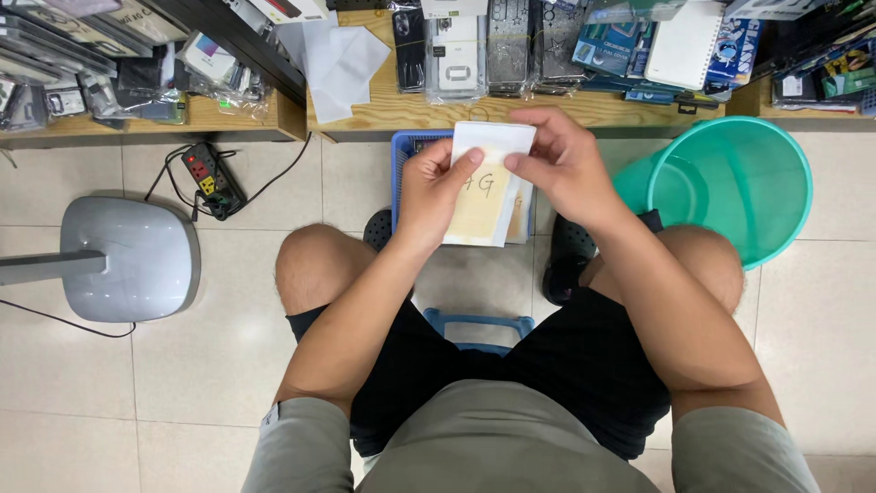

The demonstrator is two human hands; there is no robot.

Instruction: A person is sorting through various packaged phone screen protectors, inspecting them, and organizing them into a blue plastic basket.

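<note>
Above the blue plastic basket, our left hand and right hand pinch a flat white paper sleeve, opening its top edge; next needs a gentle pull.

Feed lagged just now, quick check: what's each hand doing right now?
Left hand: closed on the white paper packet, thumb on its front.
Right hand: pinching the same packet's top edge.

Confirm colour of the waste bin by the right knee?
Translucent teal green waste bin, seen best in the head view.
</note>
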